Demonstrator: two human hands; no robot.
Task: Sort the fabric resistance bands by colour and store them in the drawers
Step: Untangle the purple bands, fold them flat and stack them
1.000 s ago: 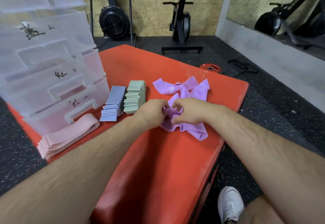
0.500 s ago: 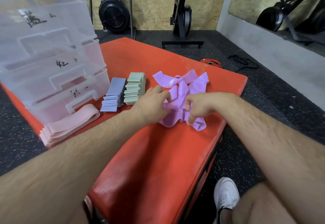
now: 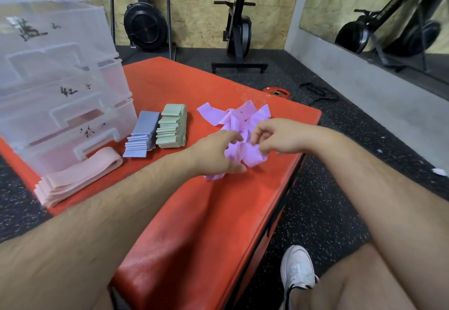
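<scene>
L hand & R hand both pinch purple bands on red bench, w/ green stack, blue stack & pink stack beside clear drawers, one marked "42", other scrawls illegible.

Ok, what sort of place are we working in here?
Most likely a gym: an exercise machine stands on speckled black flooring, and a red weight plate lies on the floor nearby.

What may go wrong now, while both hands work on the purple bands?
1. The purple bands lie tangled in a heap; the left hand and right hand both grip it, so a pull may tighten the tangle.
2. The heap sits near the right edge of the mat, so a band may slide to the floor.
3. The pink stack lies at the mat's left edge and may slip off.
</scene>
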